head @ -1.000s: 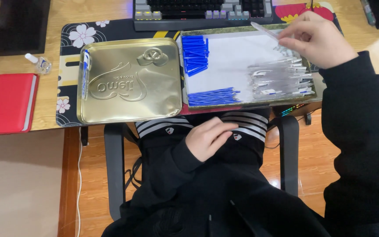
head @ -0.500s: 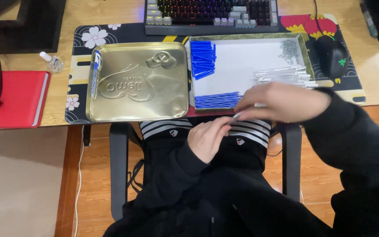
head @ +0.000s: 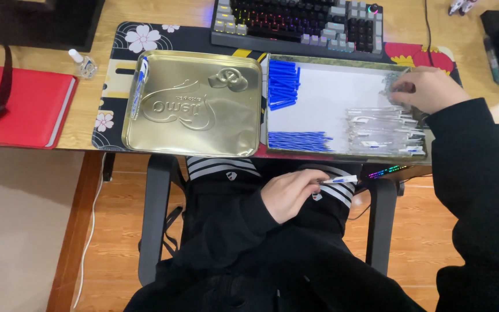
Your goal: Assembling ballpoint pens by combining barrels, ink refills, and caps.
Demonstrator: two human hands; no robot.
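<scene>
Taking the open tin tray (head: 342,155) as the landmark: far to its left lay a red notebook (head: 27,107) on the wooden desk (head: 88,124), with a small clear bottle (head: 85,65) beyond the notebook's upper right corner. Just left of the tray, edge to edge with it, sat the gold embossed lid (head: 194,104), a blue-and-white pen (head: 140,86) lying along the lid's left rim.

Below the tray's front edge, over your lap, your left hand (head: 290,193) had its fingers curled shut around a half-built pen (head: 339,179). That pen's long axis ran nearly level, roughly parallel to the tray's front edge, its free end pointing right and slightly upward from your fist.

Inside the tray, blue caps (head: 283,84) were heaped at the upper left corner and blue refills (head: 298,140) lay along the lower left, long axes left to right. The clear barrels (head: 379,130) were stacked on the tray's right side, also lying left to right.

At the tray's upper right corner your right hand (head: 428,88) rested with fingers bent down onto small clear parts (head: 393,85); whether it pinched one I could not tell. A backlit keyboard (head: 298,23) stood behind the tray.
</scene>
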